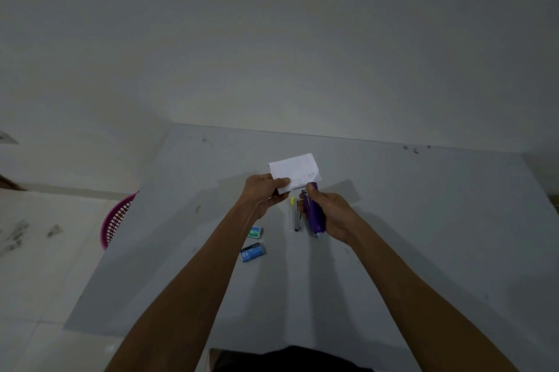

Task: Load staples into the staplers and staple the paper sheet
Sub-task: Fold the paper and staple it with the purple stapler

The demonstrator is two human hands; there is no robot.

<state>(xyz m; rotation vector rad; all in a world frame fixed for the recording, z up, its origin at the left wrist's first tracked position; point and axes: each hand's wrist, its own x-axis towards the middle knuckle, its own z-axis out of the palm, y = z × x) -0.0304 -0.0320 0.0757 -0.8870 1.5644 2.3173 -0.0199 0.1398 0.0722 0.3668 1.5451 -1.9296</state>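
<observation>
Head camera is giving me both forearms reaching out over the grey table (423,220), and everything is coming down to one small gap. The left hand (266,190) is pinching the folded paper sheet (298,170) at its near left corner, thumb lying on top and the other fingers curled underneath, holding it up off the surface. The right hand (332,217) is wrapping its fingers round the purple stapler (314,214), gripping the body with the tail end sticking out toward me.

I'm reading the stapler's long axis as running away from me, nose pointing up at the sheet's near right edge. The nose is sitting right at that edge, overlapping it from this angle; whether the paper is actually between the jaws I cannot tell. So the sheet lies just beyond the right fingers and slightly left of them, and the right hand is the nearer one to the spot that needs the staple.

My call: I'm needing the paper edge well inside the mouth before squeezing, with the left hand steadying.

A second, silver stapler (297,217) is lying on the table just left of the purple one, with a green staple box (255,232) and a blue staple box (253,252) nearer me.
</observation>
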